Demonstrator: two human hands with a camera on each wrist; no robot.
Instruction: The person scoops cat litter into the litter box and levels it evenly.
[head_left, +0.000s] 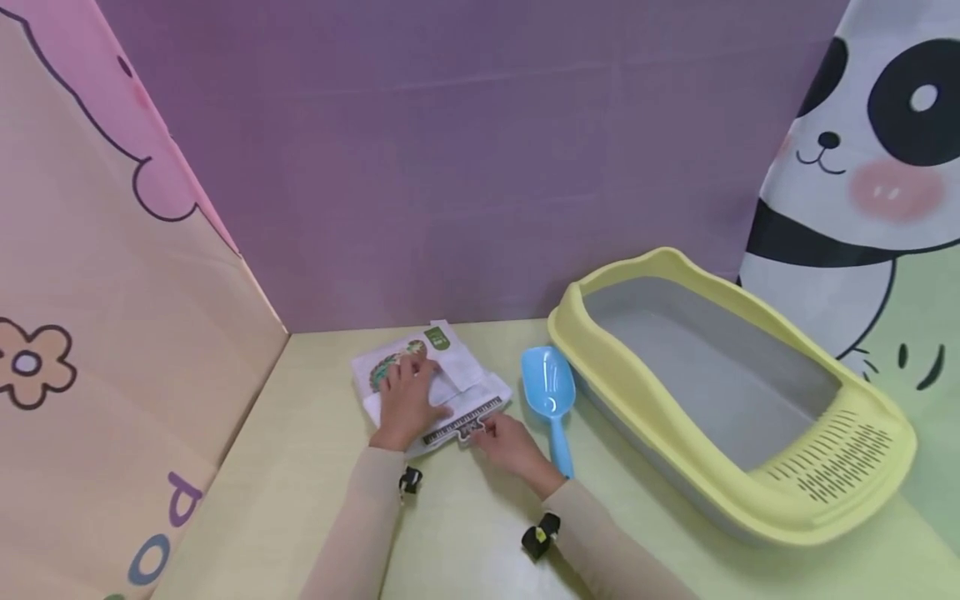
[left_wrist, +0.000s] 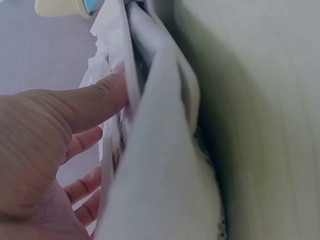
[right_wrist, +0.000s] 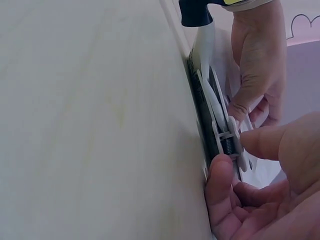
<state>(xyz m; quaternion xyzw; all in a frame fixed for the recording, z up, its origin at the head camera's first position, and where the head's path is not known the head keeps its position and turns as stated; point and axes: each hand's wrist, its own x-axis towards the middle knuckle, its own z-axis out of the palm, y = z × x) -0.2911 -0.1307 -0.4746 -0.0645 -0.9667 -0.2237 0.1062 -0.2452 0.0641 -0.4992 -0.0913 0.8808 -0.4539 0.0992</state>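
A white printed bag (head_left: 457, 367) lies folded on the table, with a long clip (head_left: 463, 422) across its near edge. My left hand (head_left: 406, 402) rests on top of the bag, fingers spread; the left wrist view has the thumb of that hand (left_wrist: 50, 125) against the folded white layers (left_wrist: 155, 150). At the clip's handle, my right hand (head_left: 513, 450) pinches with thumb and fingers. In the right wrist view the right hand (right_wrist: 270, 180) has its thumb and fingers on either side of the clip's spring part (right_wrist: 229, 146), with the left hand (right_wrist: 260, 60) beyond.
Just right of the bag, a blue scoop (head_left: 550, 385) lies on the table (head_left: 450, 533), handle toward me. A large yellow-rimmed grey litter tray (head_left: 637, 358) stands to its right. A purple backdrop (head_left: 420, 167) rises behind, and a printed panel (head_left: 135, 275) stands on the left.
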